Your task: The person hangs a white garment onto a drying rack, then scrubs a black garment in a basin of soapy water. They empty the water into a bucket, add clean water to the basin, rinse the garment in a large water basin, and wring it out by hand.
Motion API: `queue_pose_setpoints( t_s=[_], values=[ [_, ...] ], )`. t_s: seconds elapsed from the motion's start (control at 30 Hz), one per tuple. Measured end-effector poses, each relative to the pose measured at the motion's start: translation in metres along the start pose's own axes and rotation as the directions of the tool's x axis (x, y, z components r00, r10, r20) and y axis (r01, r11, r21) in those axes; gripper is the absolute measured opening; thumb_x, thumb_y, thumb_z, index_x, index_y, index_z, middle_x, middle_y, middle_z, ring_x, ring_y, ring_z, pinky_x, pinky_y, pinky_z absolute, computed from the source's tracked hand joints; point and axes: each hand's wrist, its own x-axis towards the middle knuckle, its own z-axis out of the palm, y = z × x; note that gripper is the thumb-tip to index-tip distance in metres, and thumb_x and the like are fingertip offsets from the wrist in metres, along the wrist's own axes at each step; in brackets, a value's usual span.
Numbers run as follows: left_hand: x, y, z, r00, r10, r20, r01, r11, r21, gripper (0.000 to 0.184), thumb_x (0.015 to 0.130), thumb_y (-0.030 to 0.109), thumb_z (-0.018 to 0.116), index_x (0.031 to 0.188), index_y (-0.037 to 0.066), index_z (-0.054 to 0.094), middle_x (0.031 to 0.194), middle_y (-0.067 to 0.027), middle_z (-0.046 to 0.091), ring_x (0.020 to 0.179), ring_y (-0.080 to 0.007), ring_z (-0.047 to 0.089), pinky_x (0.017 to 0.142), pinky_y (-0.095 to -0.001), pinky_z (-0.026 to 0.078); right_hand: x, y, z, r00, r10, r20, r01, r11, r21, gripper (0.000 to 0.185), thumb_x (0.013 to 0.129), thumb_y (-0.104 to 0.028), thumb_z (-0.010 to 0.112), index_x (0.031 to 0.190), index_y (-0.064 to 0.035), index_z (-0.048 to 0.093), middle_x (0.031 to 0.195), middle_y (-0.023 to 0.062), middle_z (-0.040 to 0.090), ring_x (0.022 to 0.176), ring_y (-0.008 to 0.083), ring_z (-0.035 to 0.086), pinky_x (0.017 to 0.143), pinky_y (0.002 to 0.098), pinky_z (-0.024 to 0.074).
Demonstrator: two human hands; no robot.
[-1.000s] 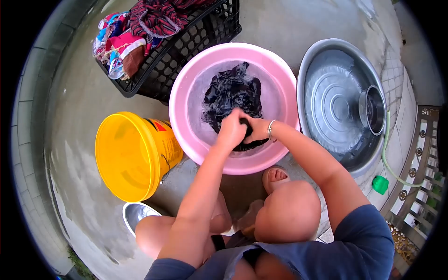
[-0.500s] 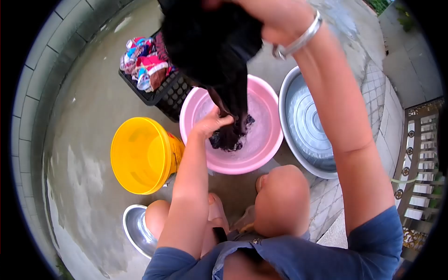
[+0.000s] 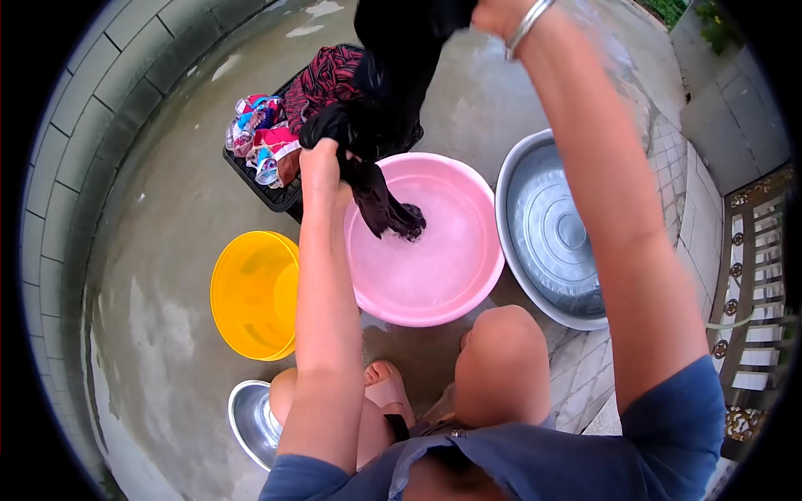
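Observation:
A wet black garment (image 3: 397, 88) is stretched up between my hands, and its lower end hangs into the pink basin (image 3: 428, 317) of cloudy water. My left hand (image 3: 321, 160) is closed round a bunched part of it, just beyond the basin's left rim. High at the top edge, my right hand (image 3: 499, 18) grips the upper part, with some of the cloth out of view. The kind of garment does not show clearly. A silver bangle is on my right wrist.
A black crate (image 3: 269, 194) of colourful clothes (image 3: 322, 90) stands behind and left. To the left is a yellow bucket (image 3: 251, 296); a small metal bowl (image 3: 254, 417) lies by my knee. A large metal basin (image 3: 543, 219) with water sits right, near a railing (image 3: 752, 292).
My left hand has moved up and left, out of the basin, and now grips the garment higher. More of the cloth is lifted from the water. My right hand has shifted slightly upward.

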Motion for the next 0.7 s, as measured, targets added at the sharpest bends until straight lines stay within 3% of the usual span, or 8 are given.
queue_pose_setpoints(
  t_s=[0.07, 0.1, 0.27, 0.37, 0.43, 0.53, 0.57, 0.7],
  values=[
    [-0.005, 0.005, 0.008, 1.000, 0.010, 0.013, -0.012, 0.994, 0.110, 0.007, 0.062, 0.001, 0.047, 0.068, 0.003, 0.049, 0.055, -0.0014, 0.043, 0.046, -0.0113, 0.041, 0.044, -0.0229, 0.033, -0.003, 0.056, -0.014, 0.987, 0.089, -0.131, -0.119, 0.962, -0.247, 0.021, 0.065, 0.000, 0.054, 0.085, 0.0008, 0.056, 0.075, 0.0109, 0.060, 0.067, 0.0190, 0.059, 0.062, 0.0288, 0.0498],
    [-0.004, 0.004, 0.008, 0.999, 0.025, 0.033, -0.032, 0.977, 0.212, 0.008, 0.060, 0.000, 0.048, 0.067, 0.002, 0.049, 0.054, -0.0009, 0.043, 0.045, -0.0109, 0.041, 0.043, -0.0228, 0.033, -0.009, 0.082, -0.023, 0.999, -0.025, -0.022, 0.015, 0.924, -0.383, 0.019, 0.066, -0.001, 0.054, 0.085, 0.0003, 0.056, 0.074, 0.0097, 0.059, 0.065, 0.0182, 0.058, 0.060, 0.0291, 0.0490],
    [0.005, -0.044, -0.035, 0.972, -0.162, 0.169, -0.015, 0.675, 0.737, 0.004, 0.057, 0.001, 0.047, 0.056, -0.001, 0.051, 0.049, -0.0030, 0.048, 0.044, -0.0124, 0.046, 0.042, -0.0254, 0.035, -0.040, 0.200, -0.058, 0.980, 0.150, -0.134, -0.196, 0.859, -0.472, 0.021, 0.062, -0.006, 0.056, 0.081, 0.0026, 0.056, 0.068, 0.0083, 0.057, 0.064, 0.0141, 0.050, 0.059, 0.0279, 0.0425],
    [0.003, -0.078, -0.077, 0.908, -0.407, 0.101, -0.009, 0.221, 0.975, 0.018, 0.057, 0.005, 0.053, 0.072, -0.004, 0.052, 0.067, -0.0165, 0.055, 0.065, -0.0273, 0.055, 0.059, -0.0321, 0.043, -0.054, 0.280, -0.087, 0.955, 0.259, -0.144, -0.296, 0.817, -0.496, 0.030, 0.060, -0.011, 0.058, 0.085, 0.0044, 0.054, 0.075, 0.0174, 0.059, 0.069, 0.0208, 0.056, 0.065, 0.0301, 0.0435],
    [-0.003, -0.107, -0.106, 0.879, -0.476, -0.006, -0.045, -0.095, 0.994, 0.055, 0.056, 0.008, 0.062, 0.105, -0.007, 0.039, 0.091, -0.0237, 0.054, 0.088, -0.0361, 0.053, 0.078, -0.0369, 0.041, -0.068, 0.315, -0.099, 0.931, 0.303, -0.203, -0.353, 0.611, -0.709, 0.033, 0.063, -0.016, 0.059, 0.091, 0.0018, 0.053, 0.083, 0.0223, 0.057, 0.081, 0.0323, 0.056, 0.073, 0.0340, 0.0434],
    [-0.017, -0.142, -0.106, 0.871, -0.485, -0.073, -0.013, -0.172, 0.985, 0.075, 0.060, 0.005, 0.062, 0.125, 0.012, 0.025, 0.121, -0.0221, 0.034, 0.105, -0.0361, 0.042, 0.086, -0.0364, 0.038, -0.090, 0.378, -0.109, 0.882, 0.303, -0.361, -0.461, 0.401, -0.791, 0.052, 0.067, -0.021, 0.058, 0.114, -0.0057, 0.040, 0.092, 0.0234, 0.056, 0.091, 0.0372, 0.052, 0.080, 0.0388, 0.0417],
    [-0.019, -0.161, -0.109, 0.871, -0.488, -0.050, -0.046, -0.181, 0.982, 0.078, 0.061, 0.007, 0.064, 0.126, 0.025, 0.025, 0.132, -0.0149, 0.020, 0.116, -0.0345, 0.030, 0.090, -0.0423, 0.034, -0.092, 0.392, -0.111, 0.811, 0.437, -0.390, -0.540, 0.299, -0.787, 0.067, 0.070, -0.023, 0.058, 0.126, -0.0132, 0.023, 0.098, 0.0222, 0.054, 0.090, 0.0359, 0.053, 0.079, 0.0415, 0.0416],
    [-0.034, -0.224, -0.128, 0.844, -0.530, -0.087, -0.120, -0.344, 0.931, 0.073, 0.064, 0.032, 0.064, 0.125, 0.037, 0.025, 0.137, -0.0027, 0.009, 0.125, -0.0315, 0.006, 0.090, -0.0638, 0.014, -0.118, 0.419, -0.100, 0.815, 0.446, -0.370, -0.473, 0.142, -0.870, 0.073, 0.073, -0.026, 0.057, 0.130, -0.0227, 0.012, 0.106, 0.0203, 0.047, 0.089, 0.0354, 0.053, 0.077, 0.0423, 0.0426]
  ],
)
